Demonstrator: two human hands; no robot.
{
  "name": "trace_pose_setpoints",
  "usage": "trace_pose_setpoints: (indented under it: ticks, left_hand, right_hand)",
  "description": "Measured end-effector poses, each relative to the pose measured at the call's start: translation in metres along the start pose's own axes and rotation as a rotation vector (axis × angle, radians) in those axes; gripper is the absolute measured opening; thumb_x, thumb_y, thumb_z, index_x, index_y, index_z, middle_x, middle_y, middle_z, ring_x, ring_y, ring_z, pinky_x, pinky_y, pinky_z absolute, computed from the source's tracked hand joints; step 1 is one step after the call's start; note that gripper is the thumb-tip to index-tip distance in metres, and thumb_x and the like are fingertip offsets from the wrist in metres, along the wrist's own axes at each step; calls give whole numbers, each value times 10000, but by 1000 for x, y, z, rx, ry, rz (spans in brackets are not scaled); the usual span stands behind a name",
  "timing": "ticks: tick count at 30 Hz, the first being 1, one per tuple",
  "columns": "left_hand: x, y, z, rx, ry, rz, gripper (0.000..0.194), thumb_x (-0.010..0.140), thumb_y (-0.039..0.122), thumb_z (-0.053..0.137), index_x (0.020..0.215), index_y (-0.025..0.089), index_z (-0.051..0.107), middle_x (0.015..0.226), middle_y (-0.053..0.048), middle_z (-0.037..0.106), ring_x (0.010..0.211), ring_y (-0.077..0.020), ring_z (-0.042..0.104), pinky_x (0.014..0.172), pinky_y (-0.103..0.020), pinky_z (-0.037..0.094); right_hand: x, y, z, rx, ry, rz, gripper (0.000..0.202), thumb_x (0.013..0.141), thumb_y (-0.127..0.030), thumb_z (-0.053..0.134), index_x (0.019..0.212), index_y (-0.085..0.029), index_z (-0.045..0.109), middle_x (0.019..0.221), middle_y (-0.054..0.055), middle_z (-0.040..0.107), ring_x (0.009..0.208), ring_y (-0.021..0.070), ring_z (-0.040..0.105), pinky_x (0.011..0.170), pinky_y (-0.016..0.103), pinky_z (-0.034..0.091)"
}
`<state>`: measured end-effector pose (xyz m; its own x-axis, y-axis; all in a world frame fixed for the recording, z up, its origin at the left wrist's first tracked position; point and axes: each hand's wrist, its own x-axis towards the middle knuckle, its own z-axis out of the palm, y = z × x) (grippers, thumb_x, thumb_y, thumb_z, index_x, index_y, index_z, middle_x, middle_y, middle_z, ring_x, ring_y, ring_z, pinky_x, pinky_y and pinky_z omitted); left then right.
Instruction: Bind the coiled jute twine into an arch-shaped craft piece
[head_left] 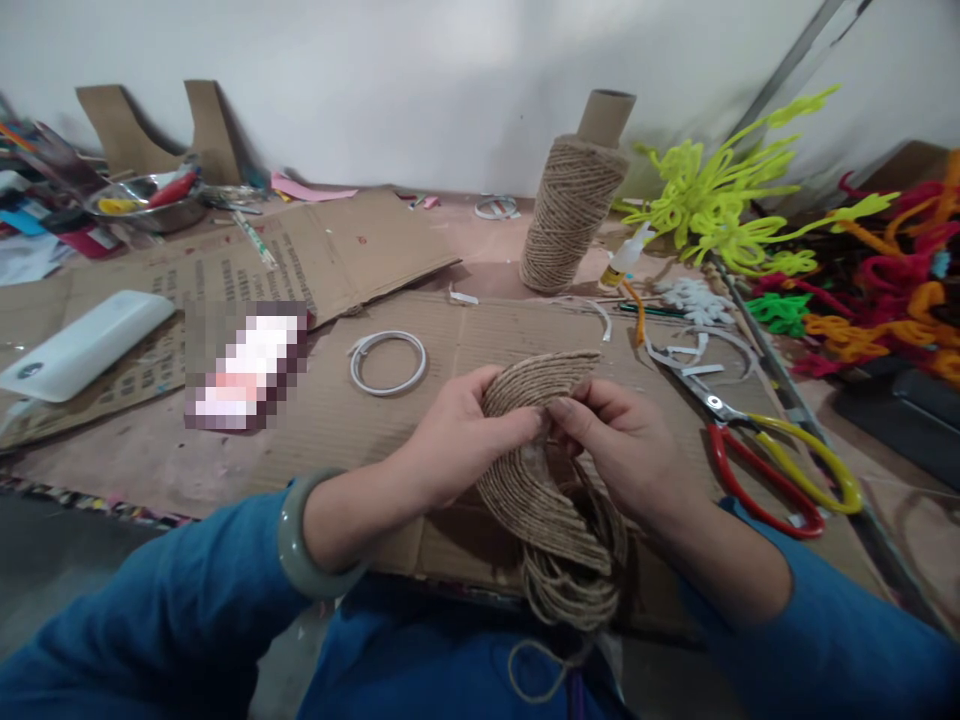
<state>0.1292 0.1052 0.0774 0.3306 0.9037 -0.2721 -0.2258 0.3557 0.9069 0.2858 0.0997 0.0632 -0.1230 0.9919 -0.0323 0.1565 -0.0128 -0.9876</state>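
Observation:
A curved piece made of side-by-side rows of jute twine (517, 490) is held up over the front of the cardboard. My left hand (465, 430) grips its left side, the thumb pressed across the rows and the fingers behind. At the inner edge, my right hand (622, 430) pinches with thumb and fingertips; a strand seems to lie there, though the fingertips hide most of it. Below hangs a looped bundle of loose twine (574, 590), with one thin loop drooping toward my lap.
Scissors with red and yellow handles (780, 465) lie to the right. A large twine spool (574, 205) and a small glue bottle (626, 260) stand behind. A white ring coil (388, 363), a blurred-out phone (247, 370) and a white device (90, 340) lie left. Yellow pipe-cleaner shapes (705, 195) rise right.

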Motion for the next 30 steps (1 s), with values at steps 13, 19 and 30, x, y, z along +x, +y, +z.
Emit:
trace_pose_setpoints:
  ticks: [13,19,30]
  left_hand:
    - [3,-7,-3,160,-11,97,124,725,177,653,831,134,603,719,21,605,664,-86,549,630,-216,471]
    - [5,-8,-4,110,9,90,177,708,195,688,852,138,602,747,17,620,662,-84,551,637,-221,473]
    - [7,-7,-4,30,-24,-1,211,659,157,716,853,149,633,726,20,653,677,-113,606,670,-248,503]
  right_hand:
    - [4,3,5,30,55,30,422,759,-555,640,574,-191,535,499,-24,508,461,84,450,443,218,366]
    - [5,5,5,52,57,19,442,761,-569,643,561,-189,540,495,-24,513,460,82,451,446,217,359]
    - [7,5,2,0,71,63,414,731,-546,676,569,-188,546,493,-20,534,468,91,466,463,227,375]
